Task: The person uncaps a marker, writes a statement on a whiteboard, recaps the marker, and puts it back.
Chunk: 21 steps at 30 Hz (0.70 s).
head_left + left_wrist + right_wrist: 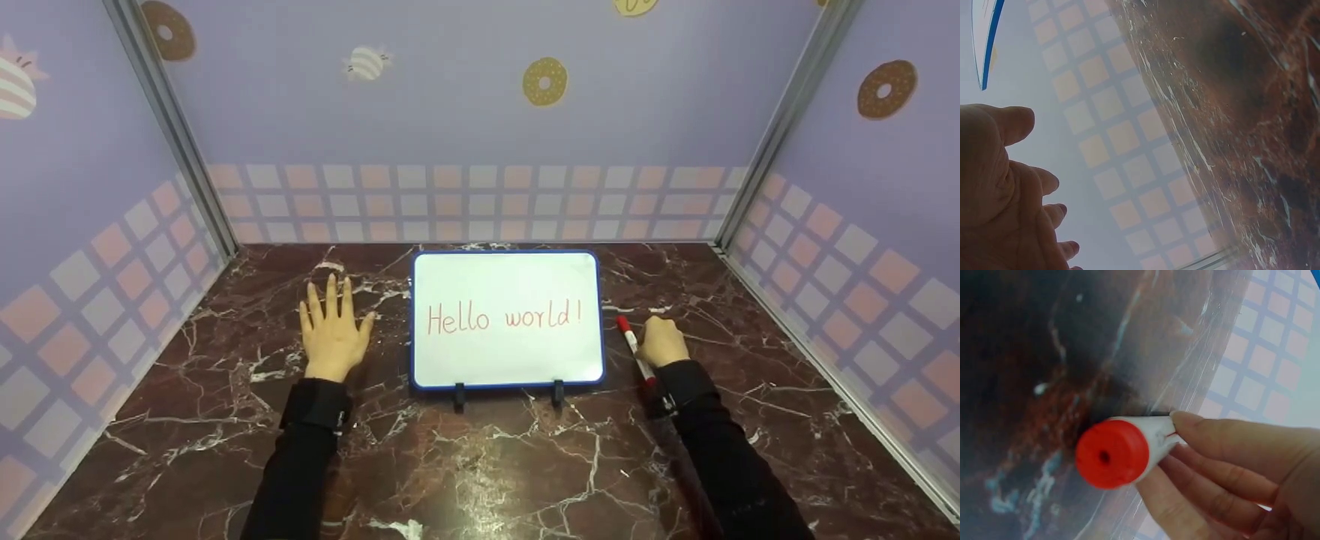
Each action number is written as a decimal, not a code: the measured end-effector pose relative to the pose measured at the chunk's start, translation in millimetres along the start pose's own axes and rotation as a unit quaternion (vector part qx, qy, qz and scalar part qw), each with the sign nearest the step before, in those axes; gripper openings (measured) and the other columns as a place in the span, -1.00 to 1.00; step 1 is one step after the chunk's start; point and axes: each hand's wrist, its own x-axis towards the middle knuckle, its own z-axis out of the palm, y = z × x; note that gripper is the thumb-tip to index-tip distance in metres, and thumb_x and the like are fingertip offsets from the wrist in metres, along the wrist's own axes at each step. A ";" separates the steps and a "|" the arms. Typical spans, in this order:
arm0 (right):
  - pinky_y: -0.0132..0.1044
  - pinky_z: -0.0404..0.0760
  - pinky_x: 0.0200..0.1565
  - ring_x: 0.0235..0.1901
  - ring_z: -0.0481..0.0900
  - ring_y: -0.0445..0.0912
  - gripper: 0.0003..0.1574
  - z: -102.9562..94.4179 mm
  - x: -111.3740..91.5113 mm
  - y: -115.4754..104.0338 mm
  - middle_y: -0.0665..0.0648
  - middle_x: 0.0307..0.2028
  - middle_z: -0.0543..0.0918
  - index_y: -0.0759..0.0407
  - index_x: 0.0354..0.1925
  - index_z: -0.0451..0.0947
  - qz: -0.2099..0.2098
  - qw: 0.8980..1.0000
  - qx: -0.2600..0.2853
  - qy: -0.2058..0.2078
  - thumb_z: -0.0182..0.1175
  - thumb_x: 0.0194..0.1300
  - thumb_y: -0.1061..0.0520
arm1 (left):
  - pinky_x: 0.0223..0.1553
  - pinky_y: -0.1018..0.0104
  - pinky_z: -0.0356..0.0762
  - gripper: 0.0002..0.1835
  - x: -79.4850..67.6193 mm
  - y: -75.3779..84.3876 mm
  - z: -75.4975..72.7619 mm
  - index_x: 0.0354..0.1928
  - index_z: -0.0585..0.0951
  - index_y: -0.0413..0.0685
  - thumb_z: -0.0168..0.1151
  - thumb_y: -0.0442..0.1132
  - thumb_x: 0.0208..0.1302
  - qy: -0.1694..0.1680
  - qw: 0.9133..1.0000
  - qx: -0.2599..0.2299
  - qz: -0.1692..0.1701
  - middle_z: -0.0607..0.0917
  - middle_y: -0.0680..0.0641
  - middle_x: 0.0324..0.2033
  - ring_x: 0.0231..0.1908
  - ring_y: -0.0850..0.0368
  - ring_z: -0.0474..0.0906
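My right hand (663, 342) grips a white marker (631, 341) with a red cap, to the right of the whiteboard (508, 363). Up close in the right wrist view, thumb and fingers pinch the marker's white barrel (1158, 433), and its round red end (1113, 454) faces the camera. The blue-rimmed whiteboard stands on two small black feet and bears the red handwriting "Hello world!" (459, 321). To its left, my left hand (335, 340) is spread with straight fingers and holds nothing. The left wrist view shows that palm (994, 191) from below.
A dark red marbled tabletop (480, 465) lies under everything. Purple walls (450, 112) with donut pictures and pink and white checks enclose the back and both sides. Metal posts (787, 112) stand at the rear corners.
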 end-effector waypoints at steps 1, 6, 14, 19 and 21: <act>0.18 0.72 -0.23 -0.31 0.68 0.38 -0.80 0.1 0.2 0.0 0.50 -0.33 0.71 0.50 -0.39 0.68 -0.001 1.000 -0.001 0.000 0.36 -0.09 0.40 | 0.53 -0.23 -0.55 -0.21 -0.2 0.0 -0.1 0.57 -0.21 -0.14 -0.20 0.09 0.56 0.000 1.000 -0.001 0.000 -0.26 -0.24 0.57 0.52 -0.35 -0.52; 0.19 0.72 -0.21 -0.30 0.69 0.38 -0.79 0.2 1.3 0.4 0.48 -0.35 0.72 0.51 -0.37 0.70 -0.012 1.000 -0.003 -0.001 0.33 -0.09 0.40 | 0.53 -0.25 -0.53 -0.21 -2.3 -0.1 -0.9 0.57 -0.21 -0.15 -0.18 0.07 0.56 -0.003 1.000 0.000 0.001 -0.26 -0.25 0.57 0.52 -0.36 -0.50; 0.17 0.69 -0.23 -0.34 0.69 0.33 -0.79 -5.0 -0.5 -2.5 0.47 -0.36 0.72 0.48 -0.42 0.68 -0.003 1.000 -0.004 -0.003 0.41 -0.02 0.29 | 0.52 -0.25 -0.56 -0.21 -5.3 -0.7 -3.4 0.57 -0.19 -0.17 -0.16 0.07 0.55 0.005 1.000 -0.001 0.005 -0.26 -0.26 0.57 0.52 -0.37 -0.49; 0.27 0.65 -0.09 -0.12 0.64 0.43 -0.51 -14.9 -8.8 -10.2 0.54 -0.09 0.66 0.49 -0.03 0.62 -0.001 0.999 -0.014 0.032 0.35 0.18 0.13 | 0.53 -0.24 -0.54 -0.20 -12.3 0.0 -3.2 0.57 -0.21 -0.13 -0.16 0.09 0.55 0.001 1.000 0.008 0.015 -0.27 -0.24 0.57 0.53 -0.33 -0.48; 0.31 0.59 0.02 0.01 0.56 0.47 -0.37 -17.7 -13.2 -13.8 0.58 0.06 0.57 0.47 0.18 0.49 -0.017 0.998 -0.017 0.054 0.31 0.25 0.10 | 0.54 -0.23 -0.52 -0.20 -15.4 1.0 -2.5 0.57 -0.20 -0.11 -0.18 0.13 0.55 0.004 1.000 0.014 0.022 -0.27 -0.22 0.57 0.53 -0.31 -0.47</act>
